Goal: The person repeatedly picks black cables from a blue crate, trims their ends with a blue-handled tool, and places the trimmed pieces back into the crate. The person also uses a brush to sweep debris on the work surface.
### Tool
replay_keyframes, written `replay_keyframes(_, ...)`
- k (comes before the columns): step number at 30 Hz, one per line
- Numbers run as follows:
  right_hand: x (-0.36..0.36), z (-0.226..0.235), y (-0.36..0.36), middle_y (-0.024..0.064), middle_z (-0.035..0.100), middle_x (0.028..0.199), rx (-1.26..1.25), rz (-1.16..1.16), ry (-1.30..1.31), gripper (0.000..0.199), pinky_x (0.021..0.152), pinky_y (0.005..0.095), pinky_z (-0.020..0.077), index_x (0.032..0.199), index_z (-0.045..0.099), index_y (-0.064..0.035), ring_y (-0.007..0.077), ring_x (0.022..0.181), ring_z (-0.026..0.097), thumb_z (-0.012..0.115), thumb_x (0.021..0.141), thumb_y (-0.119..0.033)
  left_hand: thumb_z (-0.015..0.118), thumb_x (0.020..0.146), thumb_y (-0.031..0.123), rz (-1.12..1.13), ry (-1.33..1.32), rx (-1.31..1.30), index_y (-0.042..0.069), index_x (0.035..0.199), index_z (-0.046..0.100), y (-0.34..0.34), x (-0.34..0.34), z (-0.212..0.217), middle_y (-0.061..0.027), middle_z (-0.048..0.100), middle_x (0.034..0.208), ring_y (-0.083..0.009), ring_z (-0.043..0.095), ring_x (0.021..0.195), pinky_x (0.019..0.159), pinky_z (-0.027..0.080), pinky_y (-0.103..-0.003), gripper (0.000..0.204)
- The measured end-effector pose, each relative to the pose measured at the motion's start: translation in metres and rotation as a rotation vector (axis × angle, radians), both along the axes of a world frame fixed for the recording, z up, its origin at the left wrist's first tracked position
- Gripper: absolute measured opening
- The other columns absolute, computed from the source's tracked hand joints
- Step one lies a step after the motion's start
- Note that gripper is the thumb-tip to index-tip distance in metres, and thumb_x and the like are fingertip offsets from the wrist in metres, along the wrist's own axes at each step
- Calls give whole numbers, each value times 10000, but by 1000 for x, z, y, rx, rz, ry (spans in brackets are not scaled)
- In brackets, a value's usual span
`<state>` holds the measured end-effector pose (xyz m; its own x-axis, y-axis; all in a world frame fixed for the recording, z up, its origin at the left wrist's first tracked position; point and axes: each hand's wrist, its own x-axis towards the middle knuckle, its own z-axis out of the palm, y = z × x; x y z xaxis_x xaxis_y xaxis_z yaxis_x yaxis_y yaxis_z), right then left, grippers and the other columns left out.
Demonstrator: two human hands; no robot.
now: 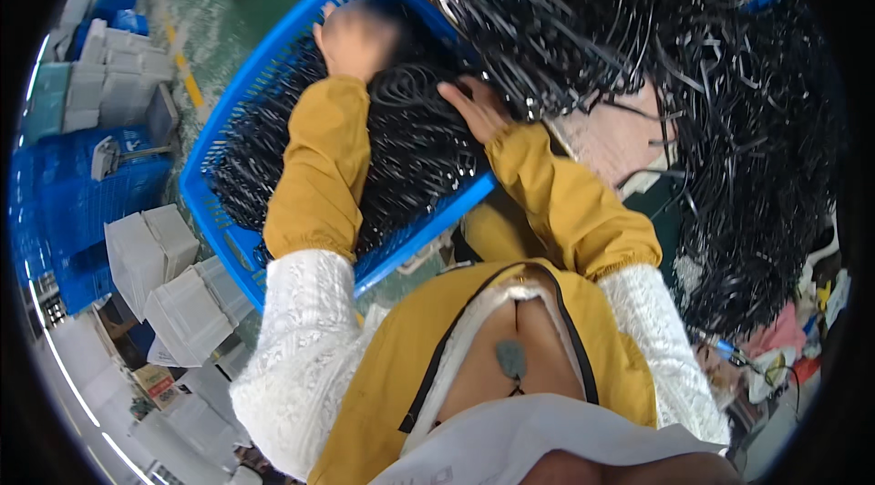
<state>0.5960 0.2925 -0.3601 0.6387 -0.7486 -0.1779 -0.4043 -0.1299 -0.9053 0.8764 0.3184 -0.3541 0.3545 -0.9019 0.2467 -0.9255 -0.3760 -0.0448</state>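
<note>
A blue plastic basket (211, 134) in front of me is filled with bundles of thin black cords (410, 152), some coiled into loops and many with shiny tips. My left hand (358, 43) lies over the far left part of the cords, near the basket's far rim. Blur covers most of its fingers, so its grip is hidden. At the basket's right side, my right hand (478, 109) rests against the cords with thumb and fingers apart. I cannot make out anything held in it. Mustard sleeve covers reach up both forearms.
Right of the basket, a large tangled heap of black cords (747, 148) spreads across a pale worktop (609, 134). White boxes (150, 252) and blue crates (77, 180) stand on the left. A yellow line (185, 66) crosses the green floor.
</note>
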Motion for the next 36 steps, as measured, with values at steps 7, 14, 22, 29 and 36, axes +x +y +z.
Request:
replay_keyframes(7,1,11,20,192,631,1269,-332,-57,-25,580,1054,414,448,1217,656,-14,374,1227,589,650,941,-524,434,1079,365,31,448,-638,169,1423,598,49,6,38,-157,462,1573,-409,394,1460,1178,279,-569,429)
replay_keyframes(14,-5,21,32,255,678,1086,-273,-119,45,608,920,487,472,1063,651,-10,448,1057,616,590,948,-604,440,1027,574,321,319,-24,222,1503,516,59,-24,48,-113,332,1671,-406,309,1509,1201,206,-642,597)
replay_keyframes(22,-10,22,38,245,680,1082,-341,-30,101,522,904,541,481,1051,635,-43,457,1075,609,627,943,-555,521,1024,337,135,327,-426,147,1342,573,96,-153,28,-120,529,1451,-395,437,1388,1098,396,-553,374)
replay_keyframes(29,-11,31,10,272,631,1339,-158,234,213,769,1136,432,408,1429,544,-6,414,1278,583,671,892,-542,384,1123,354,-142,965,-396,61,1346,604,101,-104,14,-156,569,1375,-314,500,1333,1159,358,-409,429)
replay_keyframes(36,-24,106,41,215,733,872,74,137,-123,480,775,472,548,966,721,0,399,857,716,722,880,-472,491,1051,307,269,1552,-1556,79,1336,596,138,-149,43,-107,590,1395,-221,531,1309,1158,334,-420,379)
